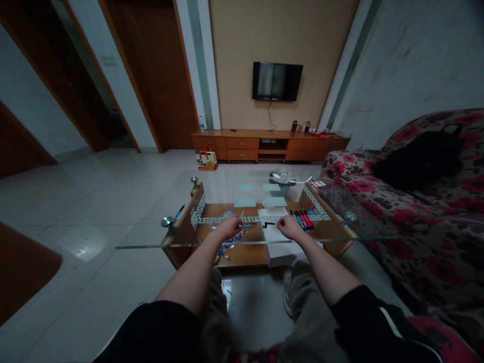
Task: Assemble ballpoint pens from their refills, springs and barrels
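Note:
Over the front part of the glass table (pixel 143 245), my left hand (pixel 229 227) is closed on a small blue pen part (pixel 246 226). My right hand (pixel 288 227) has its fingers pinched together near a small black piece (pixel 268 223); whether it grips anything is too small to make out. The black piece lies between the two hands, closer to the right one. Several red, blue and black pens (pixel 302 220) lie side by side just right of my right hand. A blue and black pen (pixel 177 214) rests near the table's left side.
Below the glass, a shelf holds a white box (pixel 280 253) and plastic packets (pixel 230 242). A bin with a bag (pixel 283 177) stands behind the table. A flowered sofa (pixel 397 242) is at the right. A paper bag (pixel 206 160) stands by the TV cabinet (pixel 242 143).

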